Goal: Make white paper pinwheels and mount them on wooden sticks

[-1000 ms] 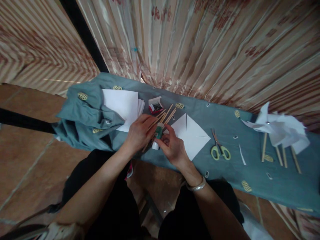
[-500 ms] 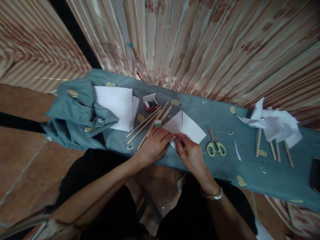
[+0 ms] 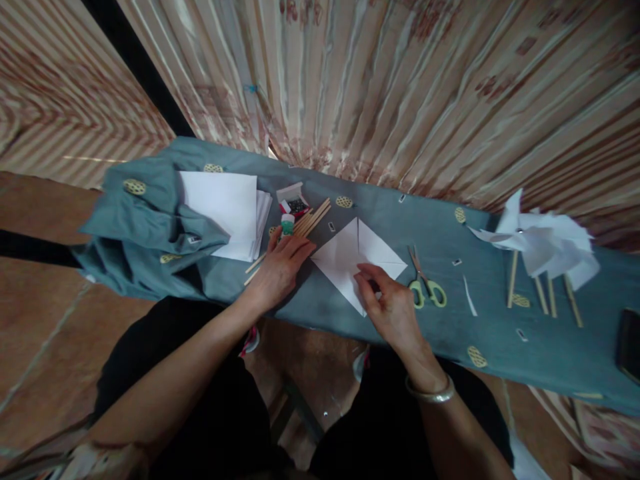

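My left hand (image 3: 281,270) is closed around a small green bottle with a white cap (image 3: 287,225), which pokes up between thumb and fingers. Beneath and beyond that hand lies a bundle of thin wooden sticks (image 3: 316,219). A white paper square (image 3: 336,257), turned like a diamond, has slits running in from its corners. Over its lower right side is my right hand (image 3: 385,297), thumb and index tips brought together; whatever they may pinch is too small to make out. Close by on the right rest scissors with light green handles (image 3: 427,287).
A stack of white paper (image 3: 220,210) lies at the left beside bunched cloth. Behind the sticks stands an open small box of dark pins (image 3: 294,202). Several paper pinwheels on sticks (image 3: 545,243), a paper strip (image 3: 470,297) and a dark phone-like object (image 3: 629,345) are to the right.
My hands have come apart from the paper's near corner. The left one moved left and away with the green bottle; the right one stays over the sheet, whose near corner now lies flat.
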The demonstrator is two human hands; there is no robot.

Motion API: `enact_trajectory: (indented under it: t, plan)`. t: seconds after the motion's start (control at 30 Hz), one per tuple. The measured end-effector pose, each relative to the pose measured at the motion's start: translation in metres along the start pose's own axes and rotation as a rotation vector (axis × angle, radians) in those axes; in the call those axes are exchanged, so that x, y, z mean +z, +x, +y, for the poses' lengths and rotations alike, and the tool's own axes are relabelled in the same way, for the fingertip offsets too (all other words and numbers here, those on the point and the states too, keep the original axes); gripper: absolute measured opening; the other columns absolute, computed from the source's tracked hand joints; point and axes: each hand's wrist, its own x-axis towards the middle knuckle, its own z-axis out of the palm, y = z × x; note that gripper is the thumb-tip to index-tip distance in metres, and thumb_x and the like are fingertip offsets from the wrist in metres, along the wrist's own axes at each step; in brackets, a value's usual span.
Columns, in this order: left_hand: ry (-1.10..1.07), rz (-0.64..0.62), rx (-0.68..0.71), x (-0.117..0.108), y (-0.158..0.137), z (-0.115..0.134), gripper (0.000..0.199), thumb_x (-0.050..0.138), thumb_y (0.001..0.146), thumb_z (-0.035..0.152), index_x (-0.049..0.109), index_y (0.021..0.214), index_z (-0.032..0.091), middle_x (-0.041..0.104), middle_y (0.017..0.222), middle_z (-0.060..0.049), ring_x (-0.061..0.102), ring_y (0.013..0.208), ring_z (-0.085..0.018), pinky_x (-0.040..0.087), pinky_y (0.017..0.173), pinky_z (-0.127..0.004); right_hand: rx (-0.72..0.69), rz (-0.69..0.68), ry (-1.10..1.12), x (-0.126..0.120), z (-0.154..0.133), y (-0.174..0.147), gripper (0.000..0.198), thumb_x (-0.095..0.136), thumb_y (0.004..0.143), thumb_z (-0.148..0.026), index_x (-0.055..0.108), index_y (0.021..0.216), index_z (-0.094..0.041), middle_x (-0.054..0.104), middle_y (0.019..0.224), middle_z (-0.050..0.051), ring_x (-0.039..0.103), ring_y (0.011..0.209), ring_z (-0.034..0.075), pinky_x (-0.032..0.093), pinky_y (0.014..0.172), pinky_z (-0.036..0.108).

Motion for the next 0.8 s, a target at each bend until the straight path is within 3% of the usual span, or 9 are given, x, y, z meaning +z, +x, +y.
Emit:
enact_trajectory:
  t: [0.17,0.27,0.43,0.53,0.67,0.8]
  plan:
    - [-0.070,0.024,0.178,0.005,-0.012,0.018,0.048,0.039,0.084,-0.001,0.058,0.126,0.014,0.064,0.119,-0.011,0.056,0.116,-0.024,0.031,0.117,-0.053,-0.003,0.020,-0.040,-0.004,0.004,-0.003,0.029,0.051,0.094,-0.032,0.069,0.112,-0.018,0.078,0.096,0.009,0.074,0.084,0.022,0.058,0.079,0.034]
    - [-0.096,-0.015,0.176,0.010,-0.018,0.021,0.047,0.042,0.085,0.001,0.059,0.126,0.014,0.064,0.120,-0.013,0.056,0.116,-0.025,0.038,0.112,-0.050,-0.010,0.016,-0.049,-0.008,0.007,-0.004,0.030,0.050,0.094,-0.032,0.069,0.113,-0.018,0.078,0.101,0.010,0.074,0.089,0.023,0.058,0.082,0.035]
    - [-0.017,-0.001,0.096,0.007,-0.017,0.017,0.041,0.042,0.089,0.004,0.063,0.123,0.017,0.065,0.121,-0.012,0.057,0.117,-0.027,0.030,0.114,-0.059,-0.041,0.074,-0.044,-0.019,0.015,-0.005,0.028,0.050,0.094,-0.029,0.072,0.110,-0.022,0.076,0.110,0.008,0.072,0.100,0.024,0.056,0.091,0.039]
    - [0.039,0.018,0.188,0.002,-0.013,0.027,0.033,0.044,0.095,0.010,0.063,0.119,0.019,0.065,0.121,-0.010,0.055,0.119,-0.025,0.028,0.116,-0.057,-0.065,0.082,-0.046,-0.024,0.020,-0.008,0.027,0.050,0.094,-0.026,0.073,0.106,-0.023,0.077,0.107,0.007,0.071,0.101,0.024,0.056,0.093,0.041]
    - [-0.040,-0.038,0.385,0.005,-0.004,0.049,0.021,0.051,0.095,0.017,0.065,0.111,0.017,0.068,0.114,-0.007,0.057,0.112,-0.022,0.038,0.111,-0.047,-0.118,-0.009,-0.014,-0.021,0.027,-0.015,0.031,0.045,0.095,-0.019,0.072,0.109,-0.022,0.074,0.114,0.007,0.066,0.112,0.022,0.052,0.100,0.041]
    - [-0.065,-0.132,0.416,0.014,0.005,0.058,0.015,0.054,0.094,0.017,0.065,0.104,0.014,0.069,0.105,-0.007,0.059,0.101,-0.021,0.050,0.093,-0.039,-0.180,-0.075,0.014,-0.015,0.035,-0.020,0.035,0.042,0.093,-0.013,0.070,0.112,-0.019,0.070,0.120,0.011,0.062,0.119,0.023,0.049,0.106,0.044]
